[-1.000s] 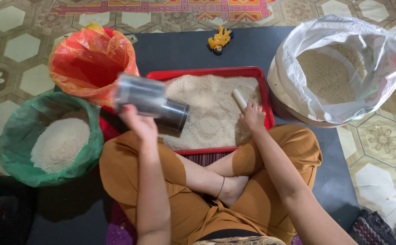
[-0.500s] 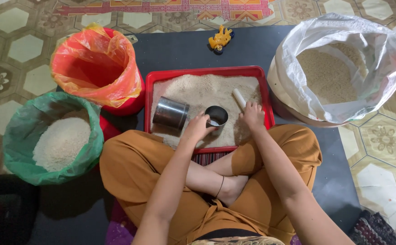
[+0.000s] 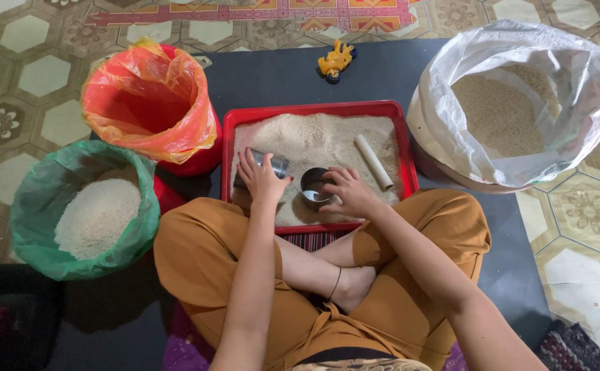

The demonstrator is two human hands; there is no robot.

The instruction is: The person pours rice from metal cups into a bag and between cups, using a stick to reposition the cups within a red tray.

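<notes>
Item: tin (image 3: 267,167). Metal cylinder, lying on its side in the red tray (image 3: 313,110), resting on the grain (image 3: 313,137). A second ago it was lifted over the tray's left edge, mouth tipped toward the orange bag (image 3: 145,103); half a second ago it was already down on the grain. Now it lies lower and nearer the tray's front-left corner, part-hidden by the left hand (image 3: 262,180).

Left hand: laid flat over the tin, fingers spread and curled on its top; a loose cover, not a full wrap. It has come down with the tin from the raised pour position.

Right hand (image 3: 349,192): fingers bent round the rim of a small round cup (image 3: 313,185), dark inside, set in the grain. Earlier this hand rested farther right, near the tube (image 3: 373,161); it has shifted left to the cup.

Reading of the change: the tipping stroke looks finished and both vessels are back in the grain, so a fresh scoop seems to be in hand.

Tube: pale, lying slantwise on the grain, untouched, just right of the right hand.

Surroundings: green bag (image 3: 39,206) with white grain at left; orange bag behind it, no grain visible inside; large clear sack (image 3: 574,75) of grain at right; yellow toy (image 3: 334,60) on the dark mat (image 3: 279,75) beyond the tray.
</notes>
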